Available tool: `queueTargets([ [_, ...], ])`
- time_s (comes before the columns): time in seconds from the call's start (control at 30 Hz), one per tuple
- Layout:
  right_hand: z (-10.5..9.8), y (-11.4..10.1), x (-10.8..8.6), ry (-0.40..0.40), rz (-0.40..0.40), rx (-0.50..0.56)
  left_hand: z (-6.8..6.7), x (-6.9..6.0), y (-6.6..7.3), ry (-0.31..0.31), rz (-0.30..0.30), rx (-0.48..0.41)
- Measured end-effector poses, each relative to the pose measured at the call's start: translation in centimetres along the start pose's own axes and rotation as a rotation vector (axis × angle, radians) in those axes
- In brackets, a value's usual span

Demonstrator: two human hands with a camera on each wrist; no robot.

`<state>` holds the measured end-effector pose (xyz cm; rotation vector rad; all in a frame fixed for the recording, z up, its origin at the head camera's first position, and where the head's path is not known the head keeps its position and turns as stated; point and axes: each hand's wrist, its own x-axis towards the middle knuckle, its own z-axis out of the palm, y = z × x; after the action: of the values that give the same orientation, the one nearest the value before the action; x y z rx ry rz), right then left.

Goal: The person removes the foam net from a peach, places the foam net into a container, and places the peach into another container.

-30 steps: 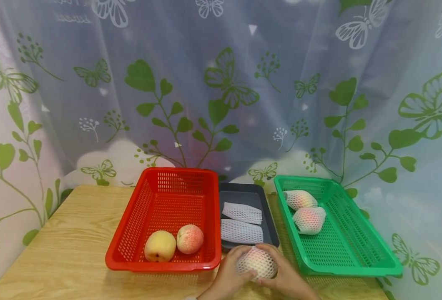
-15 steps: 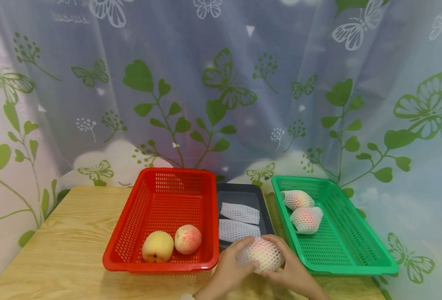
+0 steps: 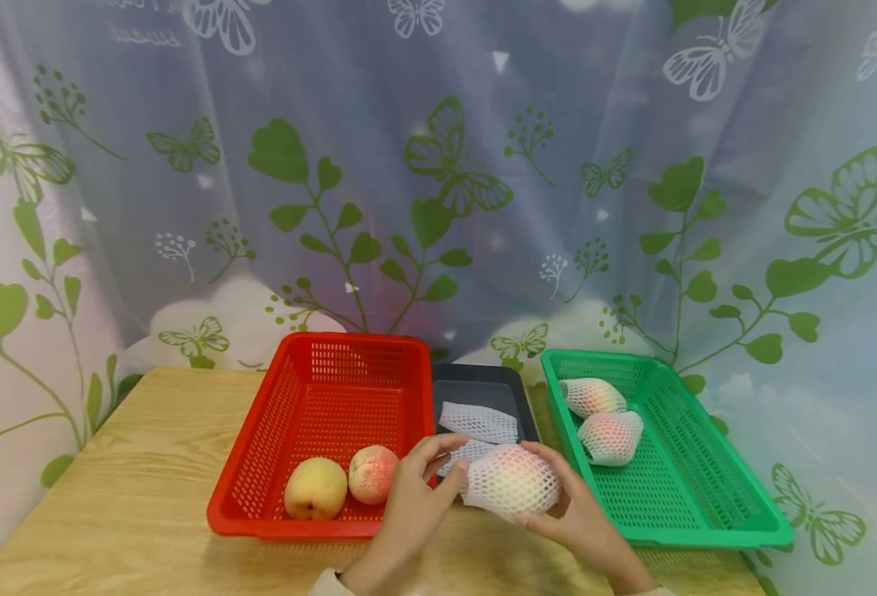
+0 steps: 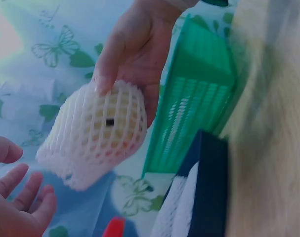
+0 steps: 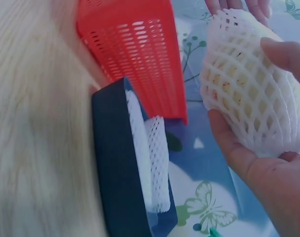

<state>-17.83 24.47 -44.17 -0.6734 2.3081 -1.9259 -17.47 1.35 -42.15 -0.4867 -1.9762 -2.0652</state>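
Note:
My right hand [image 3: 583, 521] grips a peach in a white foam net [image 3: 516, 480] above the table's front. In the right wrist view, thumb and fingers curl round the netted peach [image 5: 248, 94]. Its loose net end points left, toward my left hand [image 3: 419, 488]. The left wrist view shows that left hand [image 4: 21, 197] apart from the net, fingers loosely bent with nothing between them. Two bare peaches, one yellow [image 3: 316, 489] and one pinkish [image 3: 373, 474], lie in the red basket [image 3: 327, 530]. Part of the pinkish one is behind my left hand.
A dark tray [image 3: 483, 374] between the baskets holds two flat foam nets, the farther foam net [image 3: 481, 422] in plainer view. The green basket [image 3: 695, 536] at right contains two netted peaches, one a netted peach [image 3: 610, 437] nearer me. A patterned curtain [image 3: 379, 207] hangs behind the table.
The netted peach has risen a little and turned, its loose net end now showing on the left. My left hand has come off it and moved left; the right hand still holds it.

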Motion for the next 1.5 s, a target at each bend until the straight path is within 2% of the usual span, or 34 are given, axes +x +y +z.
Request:
queueTargets([
  [0.17, 0.4, -0.7, 0.5, 0.024, 0.011, 0.046, -1.6, 0.1, 0.7, -0.004, -0.047, -0.018],
  [0.33, 0.6, -1.2, 0.8, 0.052, 0.015, 0.049, -2.6, -0.1, 1.0, -0.065, -0.067, 0.052],
  [0.5, 0.9, -1.5, 1.0, 0.048, 0.001, 0.041, -3.1, -0.3, 1.2, -0.119, -0.065, 0.078],
  [0.63, 1.0, -1.4, 1.1, 0.038, -0.025, 0.047, -3.1, -0.3, 1.1, -0.149, -0.026, 0.099],
  [0.8, 1.0, -1.3, 1.1, 0.024, -0.044, 0.056, -2.9, -0.3, 0.6, -0.137, 0.04, 0.126],
  [1.03, 1.1, -1.2, 0.9, -0.014, -0.052, 0.062, -2.6, -0.2, 0.0, -0.098, 0.069, 0.128],
  [1.17, 1.1, -1.1, 0.9, -0.052, -0.079, 0.081, -2.4, -0.2, -0.2, -0.097, 0.083, 0.134],
  [1.33, 1.2, -1.0, 1.0, -0.08, -0.095, 0.12, -2.4, -0.2, -0.1, -0.147, 0.082, 0.143],
  [1.5, 1.3, -0.8, 0.9, -0.082, -0.06, 0.171, -2.5, -0.2, 0.0, -0.201, 0.081, 0.168],
])
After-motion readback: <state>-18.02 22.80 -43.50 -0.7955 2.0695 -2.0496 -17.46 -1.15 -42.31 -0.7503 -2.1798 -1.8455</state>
